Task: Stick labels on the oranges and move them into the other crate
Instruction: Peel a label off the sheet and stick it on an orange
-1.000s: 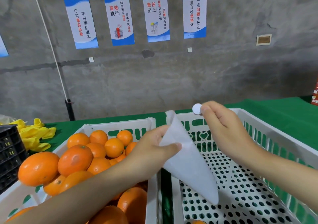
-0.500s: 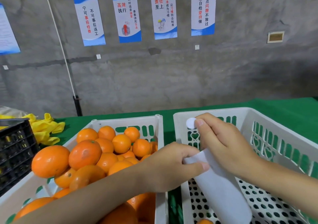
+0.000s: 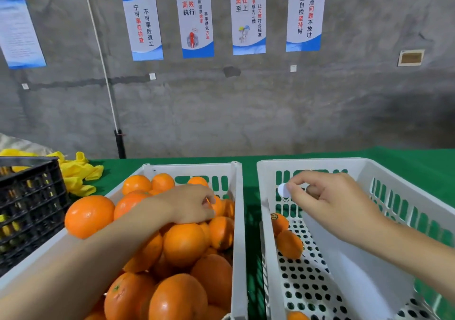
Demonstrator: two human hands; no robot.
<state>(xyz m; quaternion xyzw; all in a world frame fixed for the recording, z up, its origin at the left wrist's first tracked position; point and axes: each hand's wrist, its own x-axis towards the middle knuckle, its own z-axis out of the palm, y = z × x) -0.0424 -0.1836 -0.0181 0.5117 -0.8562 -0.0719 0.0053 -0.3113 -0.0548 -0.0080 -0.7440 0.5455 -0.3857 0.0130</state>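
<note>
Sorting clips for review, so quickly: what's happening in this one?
A person is labelling fruit at a green table. The left hand reaches into the full left crate, fingers curled over one orange. The right hand holds a round white label at its fingertips above the right crate, where a white backing sheet and a few oranges lie, the far one already stickered.

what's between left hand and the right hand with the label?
Head view: the side wall of the full crate, a strip of green cloth, then the side wall of the other crate.
</note>
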